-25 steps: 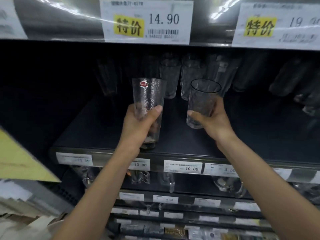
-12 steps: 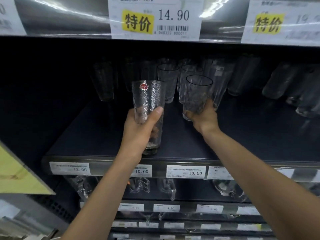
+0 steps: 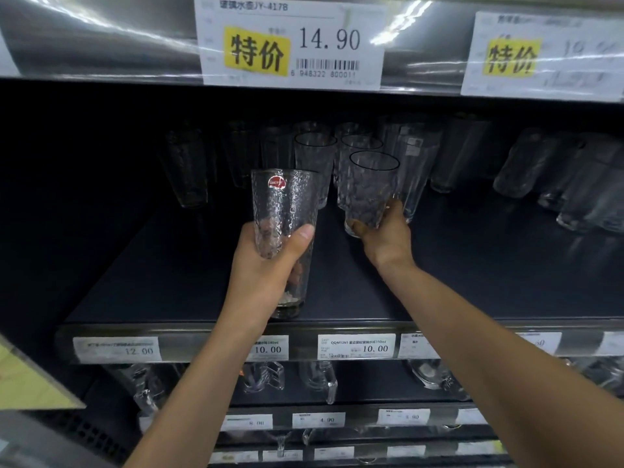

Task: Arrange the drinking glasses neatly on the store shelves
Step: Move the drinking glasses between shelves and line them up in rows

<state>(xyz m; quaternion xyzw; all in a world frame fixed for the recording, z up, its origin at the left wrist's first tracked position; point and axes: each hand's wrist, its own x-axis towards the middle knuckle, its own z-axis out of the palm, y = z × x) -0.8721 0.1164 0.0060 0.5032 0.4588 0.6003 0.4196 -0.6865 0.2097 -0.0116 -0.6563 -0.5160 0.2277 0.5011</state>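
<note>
Down at the bottom, handled mugs (image 3: pixel 263 378) sit on a lower shelf, under a strip of price tags (image 3: pixel 356 346) reading 12.00 and 10.00. Up from there, the left hand (image 3: pixel 266 268) is wrapped around a tall textured glass (image 3: pixel 287 204) with a red sticker, thumb across the front. The glass is upright, its base right at the front edge of the dark shelf (image 3: pixel 162 285); whether it touches, I cannot tell. Further in, the right hand (image 3: pixel 386 239) grips the bottom of a shorter dark-rimmed glass (image 3: pixel 369 190), upright, just in front of the back row. Behind it, more glasses (image 3: pixel 314 157) stand close together in the shadow, others (image 3: pixel 526 163) off to the right. Overhead, a big yellow-marked tag (image 3: pixel 290 42) shows 14.90.
</note>
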